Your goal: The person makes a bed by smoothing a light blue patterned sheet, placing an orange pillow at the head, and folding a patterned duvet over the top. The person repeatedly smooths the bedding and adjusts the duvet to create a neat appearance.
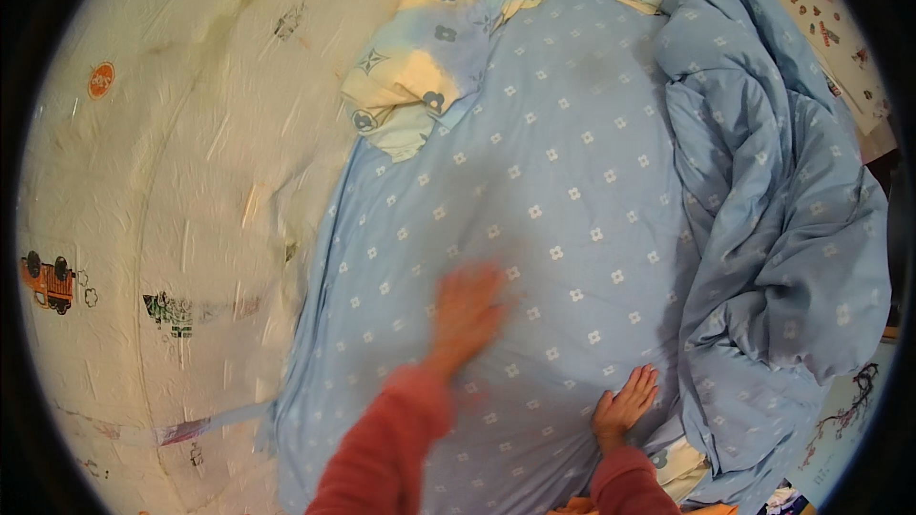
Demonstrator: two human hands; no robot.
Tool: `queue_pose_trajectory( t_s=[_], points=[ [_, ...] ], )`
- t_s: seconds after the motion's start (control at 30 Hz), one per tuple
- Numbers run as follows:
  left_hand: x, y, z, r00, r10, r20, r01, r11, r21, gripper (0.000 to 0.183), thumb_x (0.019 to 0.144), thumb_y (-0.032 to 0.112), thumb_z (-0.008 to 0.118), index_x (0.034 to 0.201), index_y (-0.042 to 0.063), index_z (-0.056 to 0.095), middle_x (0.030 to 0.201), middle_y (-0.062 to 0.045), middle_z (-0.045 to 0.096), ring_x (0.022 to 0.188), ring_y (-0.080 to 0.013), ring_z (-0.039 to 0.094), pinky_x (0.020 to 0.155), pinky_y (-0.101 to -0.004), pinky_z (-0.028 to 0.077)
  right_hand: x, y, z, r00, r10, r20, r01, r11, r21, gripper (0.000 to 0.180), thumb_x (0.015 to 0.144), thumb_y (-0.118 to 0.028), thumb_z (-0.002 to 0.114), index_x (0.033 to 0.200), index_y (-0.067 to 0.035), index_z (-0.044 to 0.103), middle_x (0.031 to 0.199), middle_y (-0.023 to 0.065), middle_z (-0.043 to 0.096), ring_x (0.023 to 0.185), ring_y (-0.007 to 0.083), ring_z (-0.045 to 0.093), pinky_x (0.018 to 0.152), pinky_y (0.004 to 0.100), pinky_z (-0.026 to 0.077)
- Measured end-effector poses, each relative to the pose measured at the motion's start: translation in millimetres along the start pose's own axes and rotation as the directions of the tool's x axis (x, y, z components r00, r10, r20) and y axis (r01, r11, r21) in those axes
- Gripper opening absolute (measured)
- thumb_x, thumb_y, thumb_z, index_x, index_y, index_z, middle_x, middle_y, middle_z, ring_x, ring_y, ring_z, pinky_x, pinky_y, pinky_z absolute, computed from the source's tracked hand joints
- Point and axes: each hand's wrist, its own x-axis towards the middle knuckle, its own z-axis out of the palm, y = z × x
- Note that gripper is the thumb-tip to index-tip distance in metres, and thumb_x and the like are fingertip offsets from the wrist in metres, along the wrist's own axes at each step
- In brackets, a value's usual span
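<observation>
A light blue sheet with small white flowers covers the bed in front of me. My left hand, blurred by motion, is over the middle of the sheet with its fingers apart from any object. Lower right, my right hand rests flat on the sheet, fingers extended and holding nothing. Beside it on the right lies a bunched blue quilt in the same flower pattern. A yellow, blue and green patterned quilt or pillow is heaped along the top left of the sheet. Both my sleeves are red.
On the left is a pale, wrinkled wall covering with printed pictures, bordering the bed. Part of a yellow patterned cloth shows below the blue quilt. Orange fabric lies at the bottom edge. Decorated pale surfaces appear at the far right.
</observation>
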Motion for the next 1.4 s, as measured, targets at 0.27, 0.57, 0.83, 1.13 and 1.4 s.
queue_pose_trajectory(
  t_s=[0.27, 0.57, 0.83, 1.13, 1.4],
  points=[
    [-541.5, -131.6, -168.5, 0.171, -0.899, 0.404, 0.656, 0.409, 0.634, 0.05, 0.088, 0.03, 0.066, 0.129, 0.003, 0.063, 0.134, -0.02, 0.059, 0.129, -0.0397, 0.052, 0.113, -0.047, 0.037, 2.4, -15.9, -8.3, 0.999, -0.031, 0.039, 0.031, 0.999, -0.014, 0.074, 0.093, -0.028, 0.049, 0.154, 0.007, 0.026, 0.162, 0.0264, 0.025, 0.153, 0.0434, 0.017, 0.123, 0.0551, 0.011],
    [-577.4, 3.5, -82.9, 0.456, -0.888, 0.059, 0.871, 0.459, 0.175, 0.064, 0.092, 0.025, 0.056, 0.154, 0.016, 0.04, 0.16, -0.016, 0.036, 0.149, -0.0405, 0.027, 0.118, -0.065, 0.012, -2.6, -7.7, 12.3, 0.963, -0.113, -0.243, 0.078, 0.985, -0.153, 0.062, 0.104, -0.03, 0.04, 0.159, -0.005, 0.025, 0.166, 0.0147, 0.024, 0.154, 0.0315, 0.019, 0.123, 0.0489, 0.016],
    [-626.8, -42.7, -42.8, 0.605, -0.793, -0.069, 0.787, 0.581, 0.208, 0.061, 0.094, 0.026, 0.051, 0.154, 0.017, 0.041, 0.166, -0.012, 0.026, 0.154, -0.0376, 0.017, 0.119, -0.0669, 0.003, -1.7, 13.3, 34.3, 0.917, -0.199, -0.345, 0.124, 0.966, -0.227, 0.058, 0.107, -0.034, 0.037, 0.158, -0.007, 0.029, 0.164, 0.013, 0.03, 0.152, 0.0307, 0.026, 0.12, 0.0489, 0.022],
    [-690.2, -83.6, -14.4, 0.625, -0.751, -0.213, 0.78, 0.59, 0.208, 0.066, 0.09, 0.021, 0.051, 0.154, 0.01, 0.038, 0.165, -0.016, 0.026, 0.154, -0.0399, 0.016, 0.119, -0.0673, 0.0, 11.3, 6.4, 36.1, 0.927, -0.226, -0.3, 0.061, 0.878, -0.475, 0.057, 0.107, -0.039, 0.035, 0.155, -0.008, 0.034, 0.161, 0.0116, 0.035, 0.148, 0.0299, 0.033, 0.116, 0.0506, 0.03],
    [-700.9, -96.6, -12.9, 0.618, -0.744, -0.254, 0.783, 0.612, 0.112, 0.066, 0.091, 0.032, 0.055, 0.154, 0.023, 0.041, 0.165, -0.009, 0.027, 0.153, -0.0367, 0.019, 0.115, -0.0736, 0.005, -2.0, 7.3, 16.8, 0.995, -0.102, -0.019, 0.072, 0.809, -0.583, 0.056, 0.106, -0.036, 0.042, 0.156, -0.012, 0.033, 0.161, 0.0096, 0.035, 0.147, 0.0287, 0.033, 0.11, 0.0527, 0.036]
  ],
)
